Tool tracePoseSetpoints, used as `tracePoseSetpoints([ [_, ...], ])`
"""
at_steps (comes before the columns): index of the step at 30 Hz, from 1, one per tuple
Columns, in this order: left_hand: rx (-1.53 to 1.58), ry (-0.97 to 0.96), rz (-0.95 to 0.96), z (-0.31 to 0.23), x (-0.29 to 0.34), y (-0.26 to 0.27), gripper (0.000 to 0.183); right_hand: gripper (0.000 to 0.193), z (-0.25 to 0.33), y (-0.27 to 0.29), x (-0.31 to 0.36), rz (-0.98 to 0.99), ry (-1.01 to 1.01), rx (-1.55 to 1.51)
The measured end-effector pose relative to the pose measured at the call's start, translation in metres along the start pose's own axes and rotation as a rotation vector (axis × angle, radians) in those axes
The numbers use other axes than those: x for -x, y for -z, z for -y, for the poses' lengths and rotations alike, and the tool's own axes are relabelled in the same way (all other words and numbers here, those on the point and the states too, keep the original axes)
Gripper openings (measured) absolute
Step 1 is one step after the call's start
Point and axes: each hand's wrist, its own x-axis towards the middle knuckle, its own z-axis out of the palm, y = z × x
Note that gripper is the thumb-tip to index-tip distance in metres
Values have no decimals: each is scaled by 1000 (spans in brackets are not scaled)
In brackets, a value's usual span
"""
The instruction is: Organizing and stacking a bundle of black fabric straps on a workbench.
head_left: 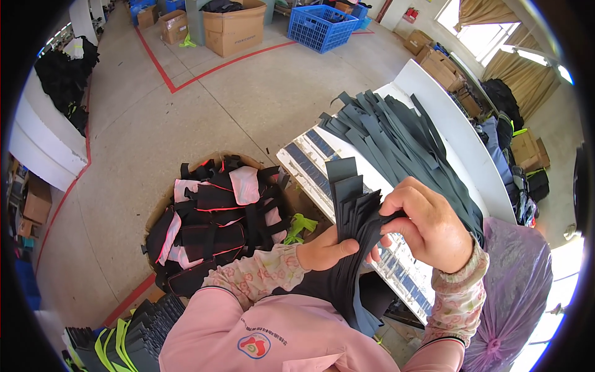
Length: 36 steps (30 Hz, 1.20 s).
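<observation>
A bundle of dark fabric strips [348, 214] stands upright in front of me, its upper ends fanned apart and its lower part hanging toward my lap. My left hand [328, 248] is closed round the middle of the bundle, thumb laid across the front. With thumb and forefinger, my right hand [427, 226] pinches the edge of a strip at the bundle's right side. Just beyond, a large pile of long dark grey-green strips [403, 142] lies along the white table [403, 273], whose worn edge shows layers of tape.
Left of the table, a carton holds black bags with pink and red trim [214, 223]. Stacked dark pieces with yellow-green straps [133, 335] sit lower left. A purple plastic sack [517, 279] stands at right. Farther off are a cardboard box [232, 31] and a blue crate [319, 30].
</observation>
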Motion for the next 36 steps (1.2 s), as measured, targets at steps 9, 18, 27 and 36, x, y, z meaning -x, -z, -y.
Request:
tracePoseSetpoints([
  [9,131,-25,-21,-4,-2,-7,65,30,-2,10,-2,171,-60,-44],
  [18,-41,-61,-9,-7,-5,-6,44,25,-5,-7,-7,7,5,24],
  [27,-9,-42,-20,-8,-3,-5,35,42,2,-9,-4,17,49,163],
  [36,41,-28,-21,-7,0,-4,39,38,3,-11,0,-111,137,276],
])
